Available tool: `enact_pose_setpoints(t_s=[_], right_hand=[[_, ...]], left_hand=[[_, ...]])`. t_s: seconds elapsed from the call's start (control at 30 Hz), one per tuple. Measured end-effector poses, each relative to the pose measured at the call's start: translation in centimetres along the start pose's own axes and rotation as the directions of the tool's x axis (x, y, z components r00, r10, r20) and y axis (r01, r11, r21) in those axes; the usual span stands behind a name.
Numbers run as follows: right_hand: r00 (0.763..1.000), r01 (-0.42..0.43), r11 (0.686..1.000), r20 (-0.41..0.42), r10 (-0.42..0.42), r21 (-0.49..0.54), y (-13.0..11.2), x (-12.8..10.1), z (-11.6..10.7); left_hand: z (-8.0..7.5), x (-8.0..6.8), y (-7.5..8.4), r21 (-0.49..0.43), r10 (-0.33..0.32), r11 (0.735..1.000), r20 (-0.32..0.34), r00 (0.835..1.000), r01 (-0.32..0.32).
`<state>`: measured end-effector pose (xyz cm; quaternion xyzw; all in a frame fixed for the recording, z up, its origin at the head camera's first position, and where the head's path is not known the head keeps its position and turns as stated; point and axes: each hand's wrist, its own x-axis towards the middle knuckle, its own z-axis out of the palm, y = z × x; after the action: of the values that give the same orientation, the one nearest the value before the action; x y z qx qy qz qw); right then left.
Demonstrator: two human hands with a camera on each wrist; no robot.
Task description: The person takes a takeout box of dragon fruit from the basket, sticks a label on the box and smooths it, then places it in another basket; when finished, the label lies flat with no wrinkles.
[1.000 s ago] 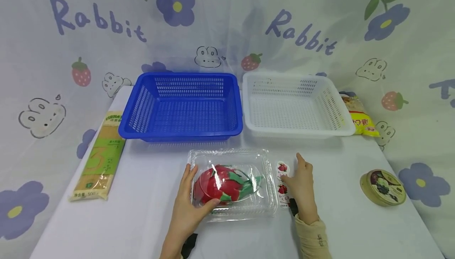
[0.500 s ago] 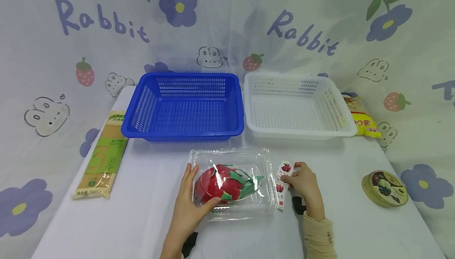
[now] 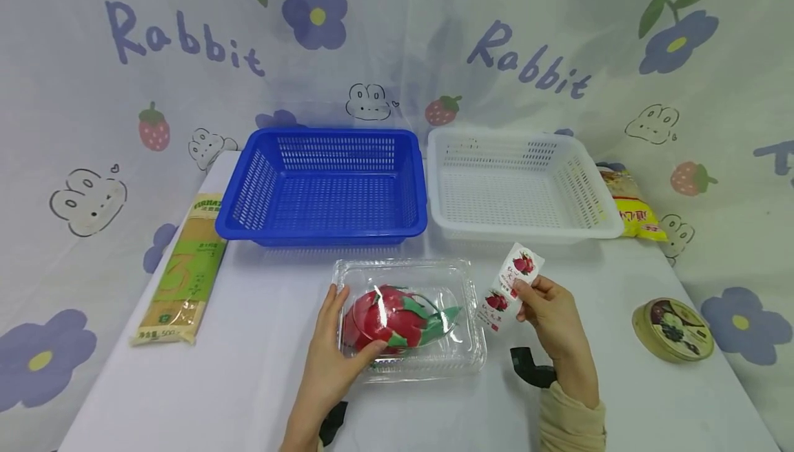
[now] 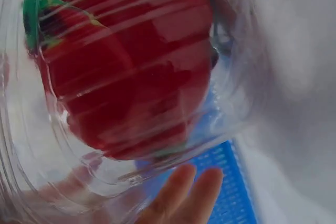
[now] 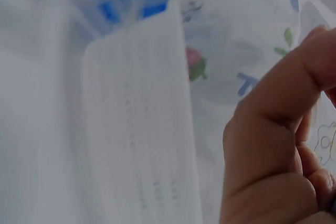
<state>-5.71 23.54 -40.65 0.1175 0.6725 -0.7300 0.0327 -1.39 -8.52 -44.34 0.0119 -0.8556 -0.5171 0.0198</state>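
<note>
So right now you're at the pick-up stage, I'd say: your left grip (image 3: pixel 333 364) steadies the clear plastic clamshell box (image 3: pixel 434 367), and your right grip (image 3: pixel 555 321) has the sticker strip (image 3: pixel 506 286). The box sits lid-down on the near middle of the table (image 3: pixel 248 397), with a red dragon fruit (image 3: pixel 393 317) inside, green leaf tips pointing right.

Left grip clasps the box's left end, thumb over the near side, fingers along the left edge. Right grip pinches the strip by its right edge, both dragon fruit prints facing up, the strip tilted just right of the box. Its near-left corner comes very close to the box's right edge; can't tell if it touches.

For the next move, my guess is you want a gentle pinch so the strip doesn't crease, and that left clasp kept light, since the plastic looks thin and bendy.

Compared with a second ago: the strip was lying on the table and your right grip was next to it with nothing in it. Half a second ago you had just got its edge. Now it's up and turned at a slant. Your left grip, the box and the fruit look pretty much unchanged.
</note>
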Motion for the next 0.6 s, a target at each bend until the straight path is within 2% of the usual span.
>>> enact_pose_setpoints(t_s=[0.07, 0.17, 0.23, 0.33, 0.43, 0.53, 0.6], right_hand=[[0.999, 0.027, 0.999, 0.031, -0.029, 0.046, -0.2, -0.6, 0.5], [0.994, 0.058, 0.995, 0.088, -0.066, 0.081, -0.5, -1.3, 1.6], [0.986, 0.077, 0.993, 0.140, -0.088, 0.086, -0.7, -1.7, 2.3], [0.965, 0.110, 0.990, 0.231, -0.128, 0.086, -0.9, -2.1, 3.7], [0.940, 0.131, 0.990, 0.310, -0.143, 0.060, -1.1, -2.6, 5.1], [0.925, 0.136, 0.991, 0.358, -0.131, 0.010, -1.0, -3.0, 6.5], [0.920, 0.143, 0.990, 0.372, -0.125, -0.020, -0.8, -3.3, 7.2]], left_hand=[[0.0, -0.1, 0.1, 0.018, 0.020, 1.000, -0.012, 1.000, -0.020], [0.1, -0.2, 0.5, 0.068, 0.089, 0.994, -0.050, 0.995, -0.086], [0.2, -0.3, 0.8, 0.105, 0.161, 0.983, -0.096, 0.982, -0.151], [0.4, -0.6, 1.4, 0.119, 0.250, 0.966, -0.178, 0.952, -0.232], [0.5, -0.9, 2.5, 0.061, 0.308, 0.951, -0.216, 0.927, -0.302], [0.5, -1.2, 3.8, -0.010, 0.353, 0.932, -0.211, 0.912, -0.363], [0.7, -1.4, 4.6, -0.046, 0.401, 0.908, -0.199, 0.894, -0.417]])
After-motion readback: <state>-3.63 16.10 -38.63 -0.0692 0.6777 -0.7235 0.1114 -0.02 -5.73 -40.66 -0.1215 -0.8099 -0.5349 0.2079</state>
